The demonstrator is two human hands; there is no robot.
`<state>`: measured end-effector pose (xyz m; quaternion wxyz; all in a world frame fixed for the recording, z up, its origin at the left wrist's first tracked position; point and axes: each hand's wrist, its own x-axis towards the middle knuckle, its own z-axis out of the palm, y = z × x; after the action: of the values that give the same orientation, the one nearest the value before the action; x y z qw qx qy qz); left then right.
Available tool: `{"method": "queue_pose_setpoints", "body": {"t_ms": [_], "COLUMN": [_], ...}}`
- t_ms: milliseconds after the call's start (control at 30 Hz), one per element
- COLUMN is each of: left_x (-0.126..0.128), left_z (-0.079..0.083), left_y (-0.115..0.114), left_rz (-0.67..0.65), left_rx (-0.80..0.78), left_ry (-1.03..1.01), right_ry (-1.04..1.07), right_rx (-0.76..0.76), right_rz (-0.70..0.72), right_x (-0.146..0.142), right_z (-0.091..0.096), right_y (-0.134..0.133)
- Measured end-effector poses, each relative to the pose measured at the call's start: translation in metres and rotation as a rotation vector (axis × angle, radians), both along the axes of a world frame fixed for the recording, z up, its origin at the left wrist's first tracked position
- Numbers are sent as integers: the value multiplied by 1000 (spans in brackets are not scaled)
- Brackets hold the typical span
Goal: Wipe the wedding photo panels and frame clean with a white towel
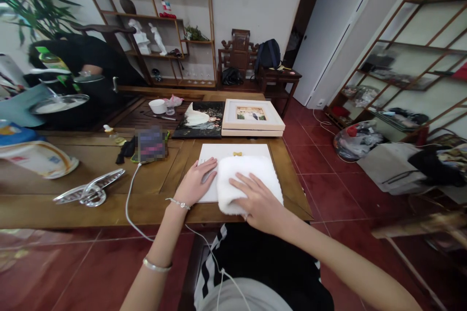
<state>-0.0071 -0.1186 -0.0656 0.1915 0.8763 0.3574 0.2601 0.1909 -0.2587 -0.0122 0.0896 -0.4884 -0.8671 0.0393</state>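
A flat white board [219, 153] lies on the wooden table [73, 204] right in front of me, with a small yellow piece [237, 154] near its far edge. A fluffy white cloth [248, 175] covers most of the board. My left hand [196, 181] lies flat on the board's left part, fingers stretched out beside the cloth. My right hand [255, 201] presses flat on the near end of the cloth, fingers spread.
Behind the board lie a cream picture frame [252, 117] and a black painted panel [200, 121]. A phone [150, 145] with a white cable, a metal clip tool [91, 190], a white bowl [157, 106] and stacked plates [38, 158] sit to the left. Bags clutter the floor at right.
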Motion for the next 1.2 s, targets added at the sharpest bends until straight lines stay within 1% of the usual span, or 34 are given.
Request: {"method": "queue_pose_setpoints", "body": {"t_ms": [100,233,300,367,433,533,633,700,767,800,900,1033,1133,1200], "left_x": [0,0,-1,-1,0,0,1,1,1,1,1,1,0,-1], "left_z": [-1,-1,-1,-1,-2,-1,0,1,1,1,0,1,5,8], "left_y": [-1,-1,0,0,0,0,-1,-1,-1,0,0,-2,-5,-7], "left_rz": [2,8,7,3,-1,1,-3,-10,-12,-11,-3,3,11,19], "left_rx": [-1,-7,-7,-4,2,9,10,10,12,13,8,3,26,50], "left_ry": [-9,-9,-9,-11,-12,-9,0,1,-7,-12,-20,-25,-97,-157], "right_ry": [2,-3,-4,-16,-47,-82,-71,-56,-21,7,94,146,145,115], "right_rx": [41,91,102,99,90,67,22,-30,-84,-102,-109,-40,19,33], "right_rz": [-64,-108,-121,-129,-113,-65,-8,36,58,58,16,-107,-189,-207], "right_x": [8,14,14,12,8,-1,-8,-10,-8,-5,6,19,17,10], "right_z": [-5,-5,-7,-9,-11,-9,0,8,14,16,15,6,0,-2], "right_y": [32,71,82,84,75,45,10,-8,-15,-15,1,43,75,90]}}
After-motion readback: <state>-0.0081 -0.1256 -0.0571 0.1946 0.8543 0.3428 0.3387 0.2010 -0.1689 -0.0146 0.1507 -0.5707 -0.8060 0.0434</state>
